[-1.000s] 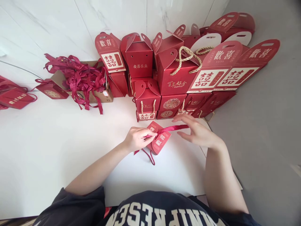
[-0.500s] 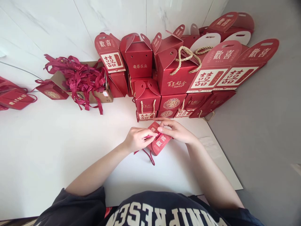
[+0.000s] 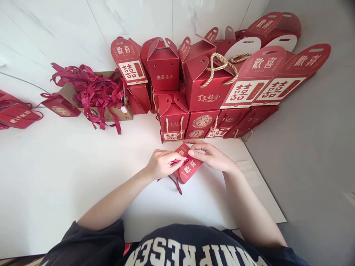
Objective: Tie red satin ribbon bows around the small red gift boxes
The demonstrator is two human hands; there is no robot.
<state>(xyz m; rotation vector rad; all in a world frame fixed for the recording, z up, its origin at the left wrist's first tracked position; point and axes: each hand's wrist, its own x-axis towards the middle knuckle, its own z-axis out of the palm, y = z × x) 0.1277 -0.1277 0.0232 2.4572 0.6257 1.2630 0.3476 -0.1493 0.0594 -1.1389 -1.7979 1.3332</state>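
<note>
Gift box (image 3: 190, 173): smooth red card, rounded upper panels, white characters; sits obliquely on the white tabletop (image 3: 83, 184), between both hands. Glossy crimson ribbon (image 3: 186, 161) crosses its top. Left hand (image 3: 161, 162), at the box's 9 o'clock side: thumb and index finger pinch the ribbon. Right hand (image 3: 211, 157), at 2 o'clock: fingers curl over the box top beside the ribbon; grip on the ribbon is hidden and cannot be told. Twisted red cord (image 3: 178, 186) projects at 7 o'clock. Stacked boxes (image 3: 203, 99), angular, with curved flaps and some coarse beige rope handles, stand from 11 to 2 o'clock. Brown cardboard carton (image 3: 118, 115) at 10 o'clock bears a tangled ribbon heap (image 3: 97, 92).
</note>
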